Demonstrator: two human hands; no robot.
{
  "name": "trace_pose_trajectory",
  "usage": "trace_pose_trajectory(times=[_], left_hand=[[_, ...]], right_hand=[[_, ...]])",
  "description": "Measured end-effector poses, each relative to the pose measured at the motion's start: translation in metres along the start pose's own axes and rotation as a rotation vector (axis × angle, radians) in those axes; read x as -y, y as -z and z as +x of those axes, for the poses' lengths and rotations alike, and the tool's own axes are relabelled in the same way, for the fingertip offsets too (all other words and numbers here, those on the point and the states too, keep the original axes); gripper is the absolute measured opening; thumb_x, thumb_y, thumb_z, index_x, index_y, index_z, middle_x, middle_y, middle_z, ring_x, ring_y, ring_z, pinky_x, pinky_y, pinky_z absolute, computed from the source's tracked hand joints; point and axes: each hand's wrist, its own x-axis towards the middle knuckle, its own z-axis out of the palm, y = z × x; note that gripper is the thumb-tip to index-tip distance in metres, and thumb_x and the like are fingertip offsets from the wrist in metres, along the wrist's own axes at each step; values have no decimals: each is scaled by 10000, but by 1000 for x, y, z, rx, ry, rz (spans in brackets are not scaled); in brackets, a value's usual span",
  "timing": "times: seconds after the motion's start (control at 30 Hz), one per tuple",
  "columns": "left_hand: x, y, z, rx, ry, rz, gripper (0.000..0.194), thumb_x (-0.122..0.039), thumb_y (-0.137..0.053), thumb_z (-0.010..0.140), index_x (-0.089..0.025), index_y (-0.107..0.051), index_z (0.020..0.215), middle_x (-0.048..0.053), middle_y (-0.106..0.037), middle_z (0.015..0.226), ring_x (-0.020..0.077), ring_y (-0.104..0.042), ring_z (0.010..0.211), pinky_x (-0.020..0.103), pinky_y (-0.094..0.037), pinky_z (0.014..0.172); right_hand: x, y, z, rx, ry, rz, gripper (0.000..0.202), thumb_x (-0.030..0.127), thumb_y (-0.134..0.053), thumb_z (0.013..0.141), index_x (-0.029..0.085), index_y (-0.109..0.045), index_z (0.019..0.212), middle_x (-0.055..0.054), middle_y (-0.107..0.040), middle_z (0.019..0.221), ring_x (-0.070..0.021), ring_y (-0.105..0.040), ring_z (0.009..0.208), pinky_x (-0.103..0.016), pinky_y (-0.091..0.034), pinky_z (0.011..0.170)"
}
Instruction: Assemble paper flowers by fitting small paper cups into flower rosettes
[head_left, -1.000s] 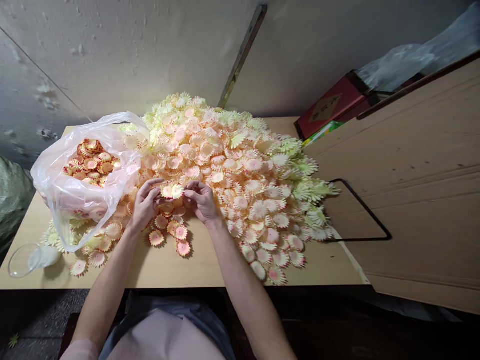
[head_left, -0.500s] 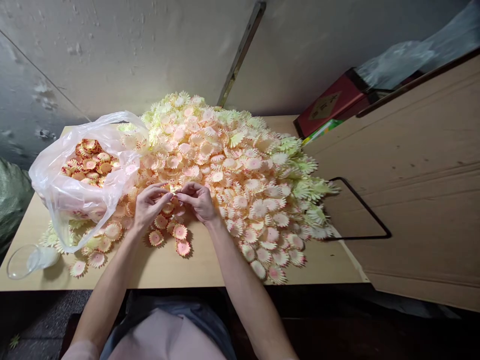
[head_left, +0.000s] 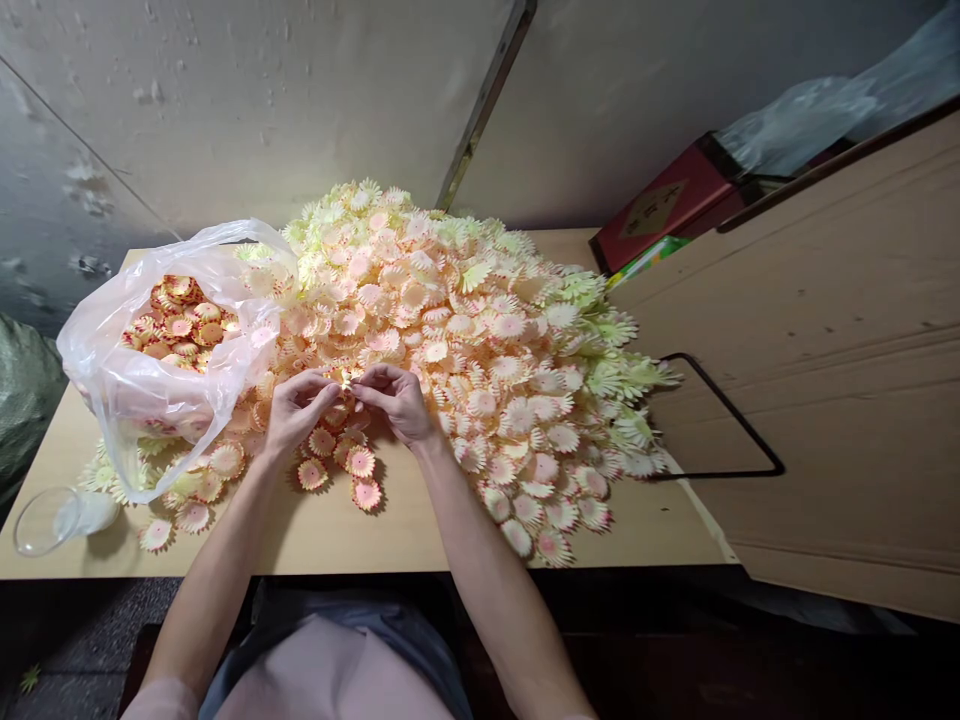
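Between the fingertips of my two hands is a small pale flower piece [head_left: 346, 381], partly covered by the fingers. My left hand [head_left: 297, 408] pinches it from the left, thumb and index finger pressed together. From the other side my right hand [head_left: 397, 402] pinches it too, its remaining fingers curled. Just below the hands lie several loose yellow flower pieces with pink-red edges [head_left: 361, 462] on the table. Behind and to the right rises a large heap of layered cream, pink and light green flower pieces [head_left: 457, 325].
A white plastic bag [head_left: 97, 365] stands open at the left, with darker red-edged flower pieces [head_left: 180, 328] inside. A clear cup [head_left: 46, 522] lies tipped at the table's [head_left: 660, 530] front left. Cardboard [head_left: 840, 380] with a black wire handle and a red box [head_left: 667, 205] are at the right.
My left fingertips have shifted slightly left, and more of the small flower piece shows between the hands. The heap and bag stay as they were.
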Motion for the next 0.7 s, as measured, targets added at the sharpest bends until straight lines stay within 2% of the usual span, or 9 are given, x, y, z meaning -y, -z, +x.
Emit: trace_pose_trajectory(times=[0.17, 0.37, 0.7], left_hand=[[-4, -2, 0, -4, 81, -49, 278, -412, -721, 762, -136, -691, 773, 40, -660, 839, 160, -652, 762, 293, -586, 731], [-1, -2, 1, -7, 67, 96, 308, -447, -666, 806, -139, -660, 800, 45, -659, 836, 142, -627, 745, 231, -541, 679], [-1, -3, 2, -43, 57, 94, 317, -464, -662, 806, -149, -640, 787, 37, -655, 858, 140, -621, 759, 237, -548, 692]], right_hand=[[-1, 0, 1, -2, 0, 2, 243, 270, -852, 606, 184, -671, 743, 31, -677, 677, -97, -582, 520, -244, -521, 505], [-6, 4, 4, -14, 24, 40, 238, 220, -847, 594, 184, -636, 699, 23, -701, 744, -70, -565, 562, -198, -456, 520], [-7, 1, 5, -53, 6, 93, 301, 219, -845, 556, 196, -570, 676, 36, -655, 692, -93, -551, 605, -232, -459, 583]])
